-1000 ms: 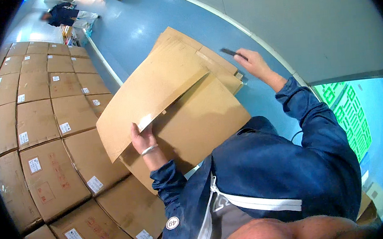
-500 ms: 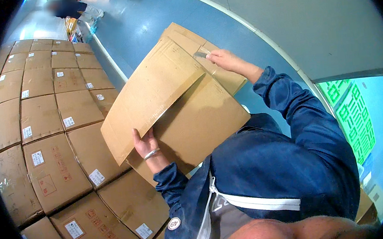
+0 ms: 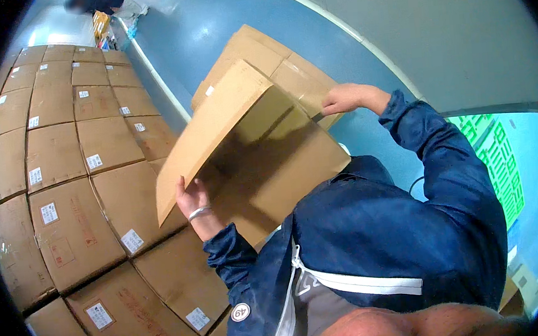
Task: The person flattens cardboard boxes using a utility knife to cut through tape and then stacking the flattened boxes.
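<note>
A brown cardboard box point(image 3: 309, 158) stands in front of me with its top partly raised. My left hand point(image 3: 194, 198) grips the lower left edge of the lifted flap point(image 3: 218, 124) and holds it tilted up. Beneath the flap the interior lies in shadow, and I cannot make out its contents. At the box's right corner is my right hand point(image 3: 342, 99), closed around a small grey blade-like tool point(image 3: 319, 116). Only a short dark end of the tool shows below the fingers, against the box edge. Another brown carton point(image 3: 303, 80) lies just beyond the box.
Rows of closed cartons point(image 3: 74, 227) with white labels fill the left side. A blue floor point(image 3: 207, 21) runs along the far side, bordered by a grey wall point(image 3: 448, 34). Far off at the upper left is a person in dark clothing point(image 3: 103, 1). Green panels point(image 3: 499, 162) show at right.
The flap has swung higher, showing more of the shaded inside. My right hand has moved right and nearer with the tool, down to the box corner. My left hand has shifted slightly left with the flap.
</note>
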